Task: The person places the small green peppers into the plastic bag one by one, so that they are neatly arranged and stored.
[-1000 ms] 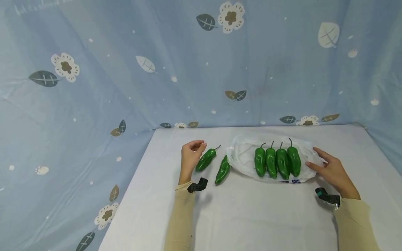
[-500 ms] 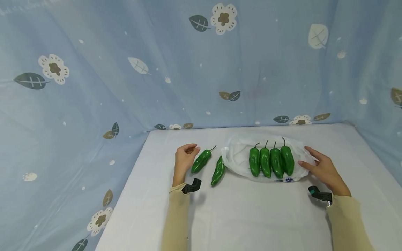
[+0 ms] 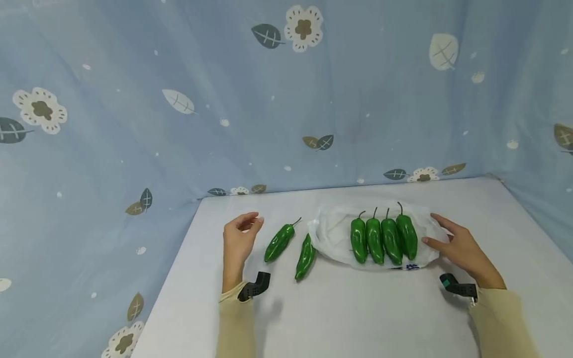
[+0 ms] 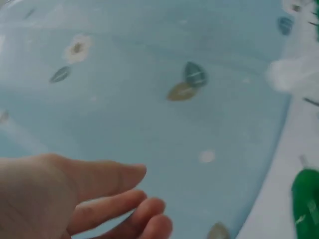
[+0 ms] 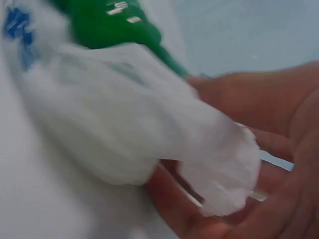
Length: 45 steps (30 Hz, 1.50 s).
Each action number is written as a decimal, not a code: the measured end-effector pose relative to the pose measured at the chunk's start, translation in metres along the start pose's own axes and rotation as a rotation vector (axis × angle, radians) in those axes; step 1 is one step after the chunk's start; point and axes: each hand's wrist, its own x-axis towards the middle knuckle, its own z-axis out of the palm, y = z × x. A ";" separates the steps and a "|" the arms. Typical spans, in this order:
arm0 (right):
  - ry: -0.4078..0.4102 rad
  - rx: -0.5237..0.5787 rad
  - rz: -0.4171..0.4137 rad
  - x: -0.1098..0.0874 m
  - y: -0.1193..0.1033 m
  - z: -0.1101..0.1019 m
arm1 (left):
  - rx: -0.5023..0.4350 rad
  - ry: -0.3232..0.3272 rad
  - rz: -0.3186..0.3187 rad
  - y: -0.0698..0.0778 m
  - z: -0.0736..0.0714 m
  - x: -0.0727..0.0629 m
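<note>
Several glossy green chili peppers point(image 3: 375, 240) lie side by side on a white plastic bag point(image 3: 333, 233), stems pointing away. At the bag's right end is my right hand point(image 3: 463, 248), its thumb and index finger spread apart. In the right wrist view, a loose tail of the bag point(image 5: 219, 164) hangs between the fingers, with gaps around it. Two loose green peppers lie left of the bag: one point(image 3: 279, 242) tilted, the other point(image 3: 306, 257) beside the bag's left edge. My left hand point(image 3: 239, 238) hovers left of them, fingers loosely bent and holding nothing.
A white-covered table point(image 3: 358, 318) carries everything. Behind it and at the left hangs a blue curtain point(image 3: 250, 119) printed with leaves and flowers. A small black device sits on each wrist.
My left hand has drawn away to the left from the tilted pepper. My right hand stays at the bag's end. The peppers keep their places while the head view shifts.
</note>
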 end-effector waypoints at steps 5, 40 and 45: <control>-0.002 0.033 -0.043 0.001 0.001 0.005 | 0.033 -0.034 -0.091 -0.018 -0.007 0.003; 0.009 0.067 0.009 -0.005 0.003 0.014 | 0.220 -0.359 -0.281 -0.063 0.001 0.009; 0.000 0.069 0.021 -0.008 0.002 0.014 | 0.230 -0.377 -0.275 -0.065 0.004 0.009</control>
